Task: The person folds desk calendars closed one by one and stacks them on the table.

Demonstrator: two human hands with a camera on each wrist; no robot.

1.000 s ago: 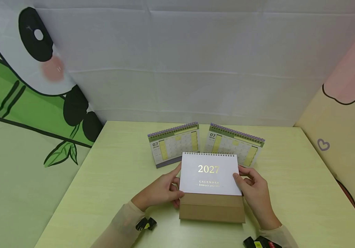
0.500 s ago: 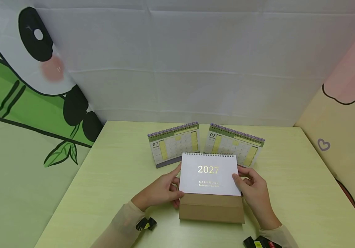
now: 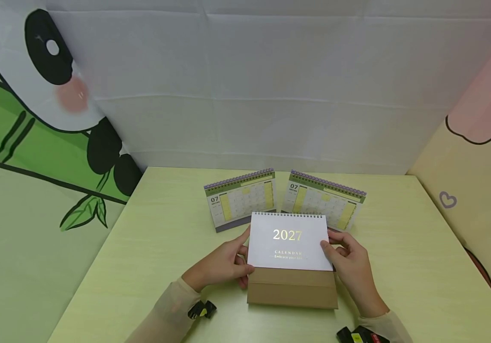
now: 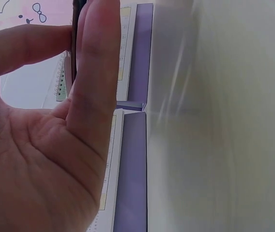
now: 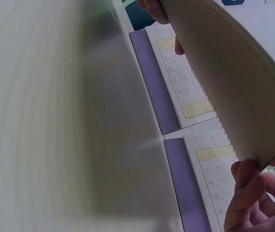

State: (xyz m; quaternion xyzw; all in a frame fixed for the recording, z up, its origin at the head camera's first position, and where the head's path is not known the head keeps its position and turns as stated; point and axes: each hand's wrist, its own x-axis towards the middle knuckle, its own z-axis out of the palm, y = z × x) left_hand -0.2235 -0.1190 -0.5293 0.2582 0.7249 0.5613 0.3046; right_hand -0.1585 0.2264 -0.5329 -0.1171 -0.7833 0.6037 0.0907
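Note:
A white 2027 desk calendar [image 3: 288,243] with gold lettering and a spiral-bound top faces the head camera, its brown base [image 3: 292,289] folding out below. At its left side, my left hand [image 3: 221,264] pinches the edge, thumb near the base. My right hand [image 3: 354,262] grips the opposite edge with the thumb on the front and fingers behind. The right wrist view shows the calendar's plain brown underside [image 5: 229,72] between both hands. In the left wrist view, the fingers [image 4: 96,72] cover most of the calendar.
Two desk calendars, the left one [image 3: 243,200] and the right one [image 3: 324,197], stand angled behind the white one, both on a 07 page with green headers. The pale table [image 3: 151,247] meets a white cloth [image 3: 262,119] at the back and printed panels at both sides.
The white calendar has shifted very slightly left and down in the head view, and my right hand has moved a little with it. My left hand stays nearly still.

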